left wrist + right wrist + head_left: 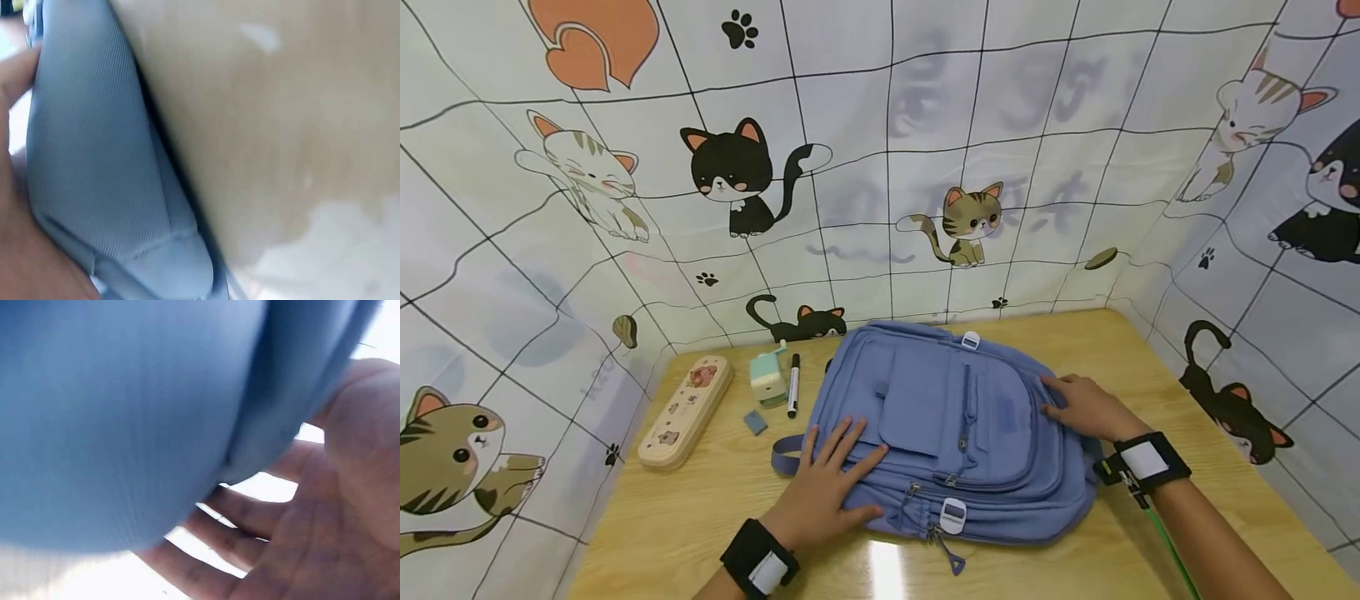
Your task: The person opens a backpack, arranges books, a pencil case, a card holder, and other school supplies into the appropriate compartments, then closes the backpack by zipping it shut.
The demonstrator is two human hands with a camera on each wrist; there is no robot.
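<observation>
Black wristband (758,557) and left hand (829,493) sit nearest the camera; that hand has its fingers spread, resting on the lower left part of the backpack (925,392). The right hand (1088,407) touches the bag's right end, its fingers loosely extended rather than clenched. So the bag lies between the two hands, on the table (632,546), zippered front facing up, a strap loop (784,455) just left of the left fingers. Beyond that, left of the bag, are a small eraser (756,422), a marker (793,386), a pencil sharpener (767,381) and, farther left, a pencil case (687,412). Cat-print cloth (850,100) hangs behind.
</observation>
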